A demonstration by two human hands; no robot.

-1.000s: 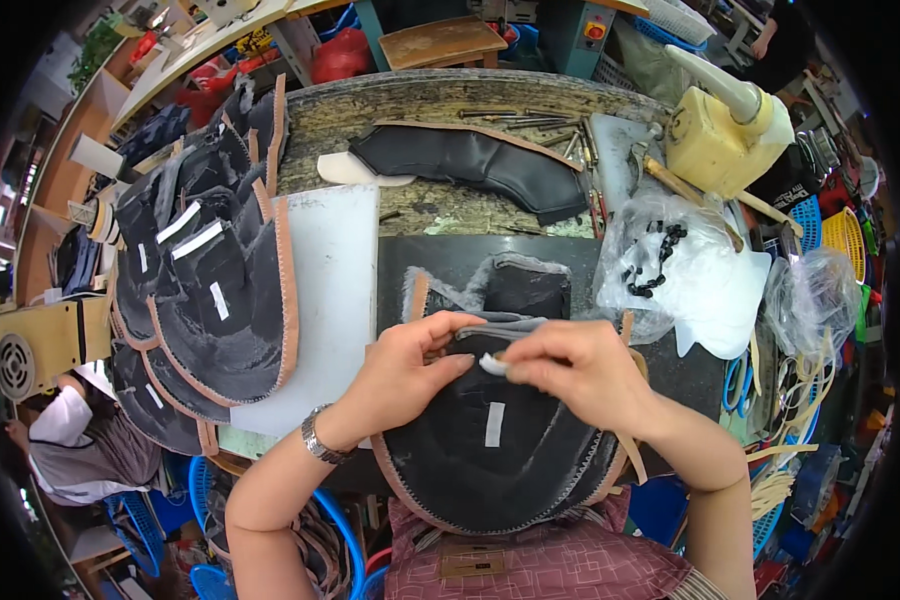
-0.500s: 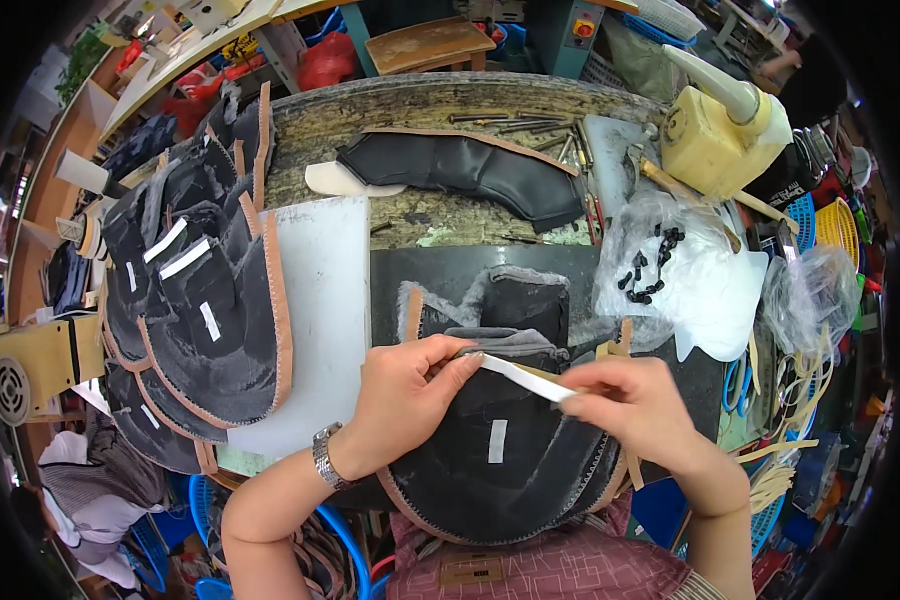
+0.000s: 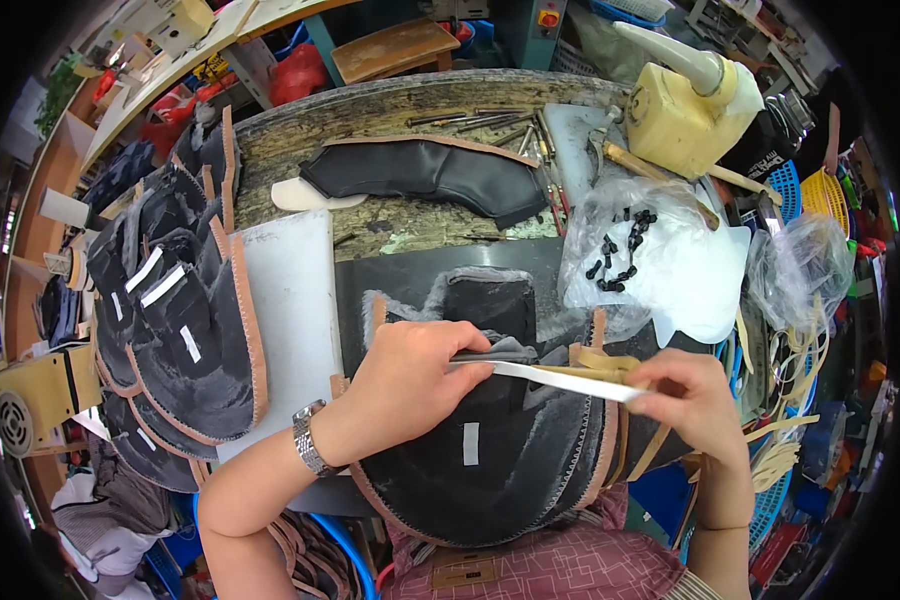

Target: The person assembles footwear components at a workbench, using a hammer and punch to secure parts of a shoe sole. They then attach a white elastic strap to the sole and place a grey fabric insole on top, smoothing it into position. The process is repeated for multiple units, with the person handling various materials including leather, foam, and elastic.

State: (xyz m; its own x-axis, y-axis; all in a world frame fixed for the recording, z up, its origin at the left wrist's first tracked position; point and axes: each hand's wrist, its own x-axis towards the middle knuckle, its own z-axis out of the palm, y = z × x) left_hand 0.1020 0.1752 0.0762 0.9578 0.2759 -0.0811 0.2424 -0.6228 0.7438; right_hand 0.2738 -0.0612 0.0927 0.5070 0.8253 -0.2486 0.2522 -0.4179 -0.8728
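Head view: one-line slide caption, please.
Both hands, left hand and right hand, stretch a white strip over a dark tan-edged fabric piece on the workbench.

Worn wooden bench [image 3: 390, 120] carries white board [image 3: 290, 300], black mat [image 3: 400, 275], yellow jug [image 3: 685, 115], plastic bag [image 3: 660, 265], metal tools [image 3: 500, 125].

left hand [image 3: 415, 385]: laid palm-down, fingers pinched, watch worn at wrist | right hand [image 3: 692, 400]: fingers curled and pinched, forearm raised from lower edge
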